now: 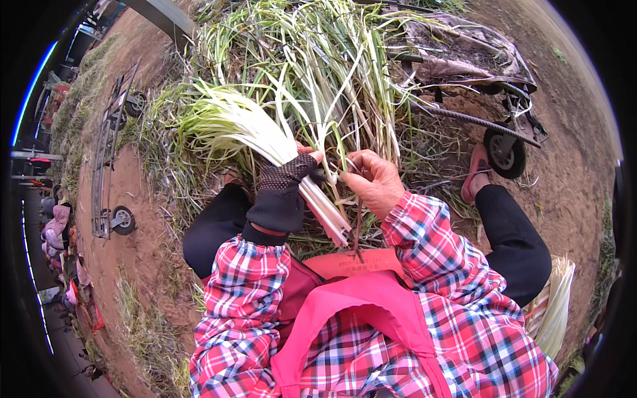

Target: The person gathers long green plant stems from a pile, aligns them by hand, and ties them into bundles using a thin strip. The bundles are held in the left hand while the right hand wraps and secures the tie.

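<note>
My left hand (286,186), in a black fingerless glove with dots, is closed around a bundle of pale leafy stalks (259,129). The bundle's yellow-green leaf ends point up and left, its white and pinkish stalk ends down and right. My bare right hand (375,179) pinches a green leaf of a single plant (326,144) between thumb and fingers, just right of the bundle. That plant's lower stem lies against the bundle. A large heap of uncleaned green stalks (298,49) lies before me. Stripped leaves are strewn beneath my hands.
A wheeled cart with a soiled cloth cover (463,49) stands upper right, its black wheel (504,151) near my foot. Another metal cart frame (104,164) is at left. Pale bundled stalks (552,308) lie lower right. A metal post (161,17) crosses upper left. People (57,229) sit far left.
</note>
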Motion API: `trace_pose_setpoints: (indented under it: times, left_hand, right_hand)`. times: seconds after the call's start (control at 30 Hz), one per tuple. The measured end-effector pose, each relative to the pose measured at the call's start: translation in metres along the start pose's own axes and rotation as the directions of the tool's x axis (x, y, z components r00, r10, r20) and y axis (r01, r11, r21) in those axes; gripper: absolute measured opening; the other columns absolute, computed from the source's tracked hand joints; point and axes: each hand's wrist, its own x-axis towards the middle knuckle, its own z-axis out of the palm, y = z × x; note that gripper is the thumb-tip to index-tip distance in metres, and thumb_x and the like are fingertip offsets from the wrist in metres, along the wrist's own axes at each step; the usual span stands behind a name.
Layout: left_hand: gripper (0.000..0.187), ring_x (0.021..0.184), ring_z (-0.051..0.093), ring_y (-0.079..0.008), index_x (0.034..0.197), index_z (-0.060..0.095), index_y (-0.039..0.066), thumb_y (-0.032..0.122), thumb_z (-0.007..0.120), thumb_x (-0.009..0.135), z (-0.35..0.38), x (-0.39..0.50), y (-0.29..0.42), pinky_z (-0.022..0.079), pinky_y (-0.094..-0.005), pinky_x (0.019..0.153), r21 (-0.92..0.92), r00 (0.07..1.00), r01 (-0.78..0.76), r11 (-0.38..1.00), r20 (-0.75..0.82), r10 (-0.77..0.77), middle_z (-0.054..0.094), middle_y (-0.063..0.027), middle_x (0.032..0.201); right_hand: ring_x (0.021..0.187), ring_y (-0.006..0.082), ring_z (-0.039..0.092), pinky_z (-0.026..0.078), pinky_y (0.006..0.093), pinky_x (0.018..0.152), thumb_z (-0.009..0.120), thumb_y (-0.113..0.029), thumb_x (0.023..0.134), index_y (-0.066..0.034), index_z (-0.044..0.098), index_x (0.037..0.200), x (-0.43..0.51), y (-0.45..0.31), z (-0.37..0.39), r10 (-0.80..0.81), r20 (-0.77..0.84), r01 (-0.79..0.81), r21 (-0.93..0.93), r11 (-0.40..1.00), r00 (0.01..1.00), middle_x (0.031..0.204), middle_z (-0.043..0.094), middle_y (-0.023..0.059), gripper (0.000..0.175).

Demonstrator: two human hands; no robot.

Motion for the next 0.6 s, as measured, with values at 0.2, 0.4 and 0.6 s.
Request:
trace_pose_setpoints:
  times: [0.2, 0.4, 0.6]
  left_hand:
    - [0.026, 0.058, 0.054, -0.0116, 0.089, 0.05, 0.006, 0.006, 0.068, 0.07, -0.009, 0.001, 0.042, 0.045, -0.0232, 0.053, 0.001, 0.967, -0.234, 0.972, -0.107, 0.233, 0.056, -0.0035, 0.076]
    - [0.023, 0.057, 0.054, -0.0129, 0.087, 0.052, 0.004, 0.004, 0.068, 0.07, -0.002, 0.001, 0.02, 0.045, -0.0238, 0.052, 0.12, 0.977, -0.212, 0.97, 0.026, 0.21, 0.057, -0.0047, 0.075]
    - [0.02, 0.061, 0.054, -0.0107, 0.084, 0.055, 0.004, 0.006, 0.069, 0.069, -0.005, 0.006, -0.016, 0.044, -0.0237, 0.053, 0.379, 0.971, -0.217, 0.9, 0.18, 0.158, 0.056, -0.0027, 0.071]
  right_hand:
    - [0.085, 0.0289, 0.05, 0.043, 0.0394, 0.074, 0.06, -0.011, 0.071, -0.0049, 0.059, 0.088, -0.028, -0.006, -0.117, -0.01, -0.269, -0.269, -0.963, 0.015, 0.963, 0.095, 0.051, 0.0111, 0.018]
    - [0.08, 0.025, 0.057, 0.046, 0.036, 0.073, 0.053, -0.029, 0.085, -0.0016, 0.058, 0.096, -0.014, -0.031, -0.065, -0.161, 0.089, 0.163, -0.827, 0.539, 0.983, 0.09, 0.056, 0.0142, 0.03]
    - [0.052, 0.0025, 0.048, 0.039, 0.0159, 0.048, 0.054, -0.015, 0.086, -0.0036, 0.056, 0.085, 0.021, -0.032, -0.002, 0.151, 0.013, -0.151, 0.118, 0.981, 0.988, 0.075, 0.062, 0.0029, 0.012]
